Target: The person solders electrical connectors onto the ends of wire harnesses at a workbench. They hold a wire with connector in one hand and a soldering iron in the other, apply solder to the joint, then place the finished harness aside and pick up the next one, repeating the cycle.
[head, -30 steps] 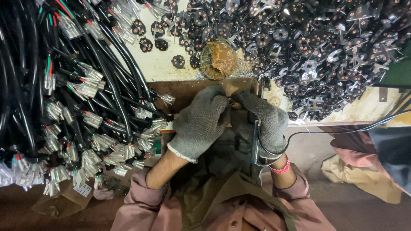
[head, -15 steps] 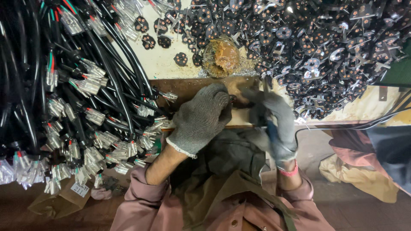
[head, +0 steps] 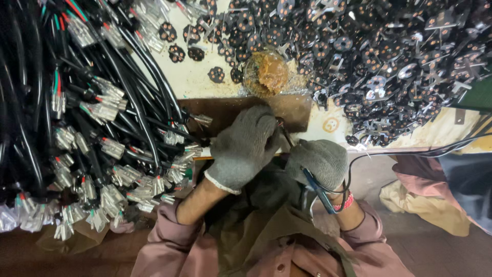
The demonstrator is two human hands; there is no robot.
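Observation:
My left hand (head: 245, 147), in a grey knit glove, is closed on a small wire end with a connector at the front edge of a brown wooden board (head: 225, 110). My right hand (head: 318, 161), also gloved in grey, grips a soldering iron (head: 310, 182) with a blue handle; its thin tip points up toward the left hand's fingers. A black cord (head: 405, 151) runs from the iron off to the right. The part between the fingers is mostly hidden.
A thick bundle of black cables with clear-sleeved terminals (head: 87, 118) fills the left. A heap of small round black plug inserts (head: 369, 56) covers the upper right. A small tin of brown flux paste (head: 266, 72) stands behind the board. Cloth (head: 425, 200) lies at the right.
The right hand has drawn back toward me and lower, bringing the soldering iron with it. The left hand stays at the board's edge.

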